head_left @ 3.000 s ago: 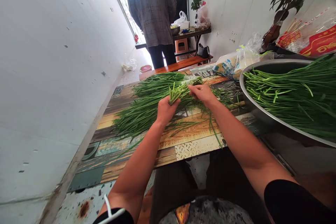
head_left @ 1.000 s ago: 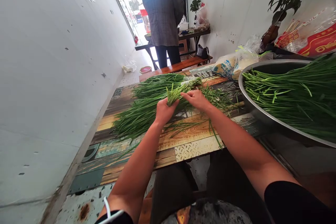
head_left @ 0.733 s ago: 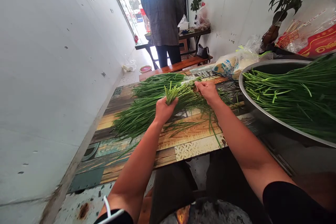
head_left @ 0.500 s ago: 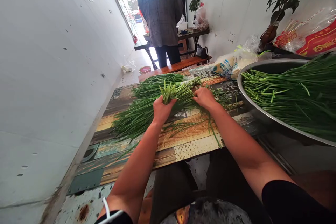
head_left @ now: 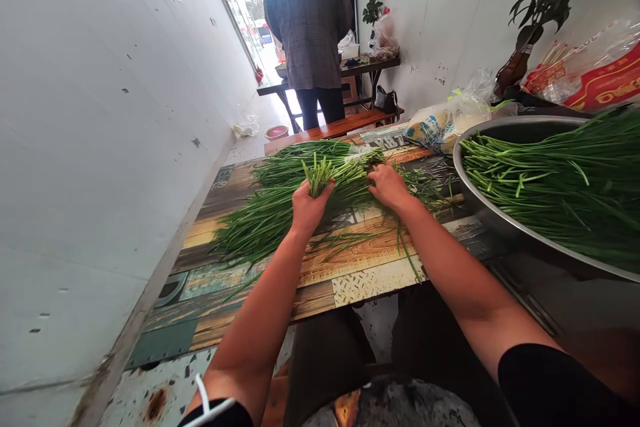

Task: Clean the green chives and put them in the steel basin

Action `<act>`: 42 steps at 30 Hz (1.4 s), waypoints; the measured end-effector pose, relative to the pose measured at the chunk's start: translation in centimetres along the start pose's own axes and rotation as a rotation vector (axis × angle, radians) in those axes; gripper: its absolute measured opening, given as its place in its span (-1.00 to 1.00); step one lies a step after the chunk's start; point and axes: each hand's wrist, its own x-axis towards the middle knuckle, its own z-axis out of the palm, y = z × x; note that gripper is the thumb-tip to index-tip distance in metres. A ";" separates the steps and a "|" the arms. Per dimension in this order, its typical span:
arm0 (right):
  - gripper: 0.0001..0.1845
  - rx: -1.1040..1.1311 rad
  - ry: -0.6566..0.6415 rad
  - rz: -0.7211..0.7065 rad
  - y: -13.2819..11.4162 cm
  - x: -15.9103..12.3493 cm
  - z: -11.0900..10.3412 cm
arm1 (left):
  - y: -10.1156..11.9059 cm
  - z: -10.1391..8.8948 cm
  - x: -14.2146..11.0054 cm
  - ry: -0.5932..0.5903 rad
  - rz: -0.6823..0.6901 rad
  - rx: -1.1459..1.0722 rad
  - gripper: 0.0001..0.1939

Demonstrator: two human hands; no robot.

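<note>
My left hand is wrapped around a bunch of garlic chives, its pale stem ends pointing up and the green leaves trailing left. Beneath and behind it, a larger pile of garlic chives lies across the table. My right hand is at the stem ends of the pile, fingers pinched together; whatever is between them is too small to make out. Loose trimmings lie just right of that hand. Several stray leaves are spread on the table nearer to me.
At the right, a large metal basin holds many garlic chives. Behind it are a plastic bag and a potted plant. A person stands beyond the bench, back turned. A white wall runs along the left.
The bunch in my left hand looks slimmer and has shifted slightly left. My right hand stays almost in place by the stem ends.
</note>
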 end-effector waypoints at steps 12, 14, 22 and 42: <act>-0.74 1.062 0.124 -0.060 -1.9 -0.4 -2.8 | 0.3 0.0 0.0 -0.021 -0.014 0.056 -0.69; -0.67 1.162 0.107 -0.064 -2.7 -0.6 -2.9 | 0.4 0.0 -0.1 -0.072 0.001 0.080 -0.71; -0.50 1.386 0.131 0.084 -4.1 -0.1 -1.2 | 0.3 0.2 -0.3 -0.177 -0.046 0.054 -0.69; -0.64 0.969 0.478 0.365 -0.6 0.6 -1.7 | 0.3 0.1 -0.1 -0.173 -0.075 0.135 -0.70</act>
